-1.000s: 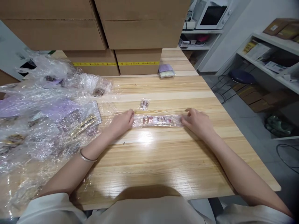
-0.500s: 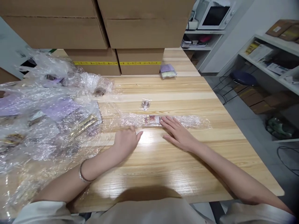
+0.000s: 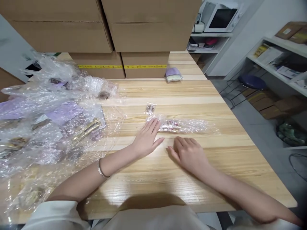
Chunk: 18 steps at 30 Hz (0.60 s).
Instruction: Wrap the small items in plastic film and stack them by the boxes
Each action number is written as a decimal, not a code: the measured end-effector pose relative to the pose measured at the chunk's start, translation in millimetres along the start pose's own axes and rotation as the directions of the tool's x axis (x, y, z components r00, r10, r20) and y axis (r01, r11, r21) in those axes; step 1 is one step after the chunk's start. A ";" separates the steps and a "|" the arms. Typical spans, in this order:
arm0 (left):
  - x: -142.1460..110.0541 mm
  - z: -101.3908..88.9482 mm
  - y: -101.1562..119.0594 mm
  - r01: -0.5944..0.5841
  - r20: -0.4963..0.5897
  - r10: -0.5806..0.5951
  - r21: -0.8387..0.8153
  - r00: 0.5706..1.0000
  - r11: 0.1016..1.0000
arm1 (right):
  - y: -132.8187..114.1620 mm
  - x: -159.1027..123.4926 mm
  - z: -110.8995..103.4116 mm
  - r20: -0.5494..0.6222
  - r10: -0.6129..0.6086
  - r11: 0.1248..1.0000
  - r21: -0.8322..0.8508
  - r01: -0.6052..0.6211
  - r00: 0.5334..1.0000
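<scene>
My left hand [image 3: 146, 138] lies flat with fingers outstretched, its fingertips on the left end of a long strip of clear plastic wrap [image 3: 196, 125]. Inside the strip, near its middle, sits a small dark red item [image 3: 173, 123], blurred by the film's shine. My right hand [image 3: 189, 153] rests on the table just in front of the strip, its fingers curled and its thumb pointing left; I see nothing in it. A small clear packet with a dark round item [image 3: 150, 108] lies behind the strip.
A large heap of crumpled clear plastic with wrapped items [image 3: 64, 111] covers the table's left side. Stacked cardboard boxes [image 3: 144, 36] stand at the back, and purple and pale green packets [image 3: 173, 74] lie beside them. The table's right edge [image 3: 251, 127] drops to the floor.
My left hand has moved right and opened flat over the strip's left end. My right hand has drawn back off the strip and curled. The dark red item now sits further right.
</scene>
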<state>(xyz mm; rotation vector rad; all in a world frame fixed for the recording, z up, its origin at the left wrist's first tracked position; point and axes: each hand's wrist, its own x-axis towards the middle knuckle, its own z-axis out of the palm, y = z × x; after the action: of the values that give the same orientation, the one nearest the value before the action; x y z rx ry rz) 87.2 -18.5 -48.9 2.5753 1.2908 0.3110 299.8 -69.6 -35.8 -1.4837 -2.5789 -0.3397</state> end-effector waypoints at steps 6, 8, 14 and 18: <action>1.3 -5.0 -9.3 -0.068 0.035 0.068 0.002 0.997 0.998 | 33.9 6.2 15.5 0.114 0.312 0.947 0.044 -0.319 0.943; 1.6 -4.6 -11.0 -0.097 0.035 0.097 0.009 0.995 0.995 | 48.5 13.9 22.4 0.121 0.361 0.870 0.314 -0.381 0.925; 0.2 -2.7 -9.7 -0.232 0.045 0.231 0.004 0.972 0.973 | 44.4 24.8 33.2 -0.154 0.330 0.762 0.625 -0.166 0.931; -0.1 -2.3 -7.0 -0.297 0.043 0.296 0.018 0.954 0.955 | 38.7 26.5 33.7 -0.182 -0.049 0.879 0.459 0.129 0.982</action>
<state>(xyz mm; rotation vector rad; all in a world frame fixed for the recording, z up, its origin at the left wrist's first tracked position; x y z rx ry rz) 81.2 -14.2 -49.0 2.7797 0.8965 0.2966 319.5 -19.7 -57.3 -1.1143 -2.3707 0.1462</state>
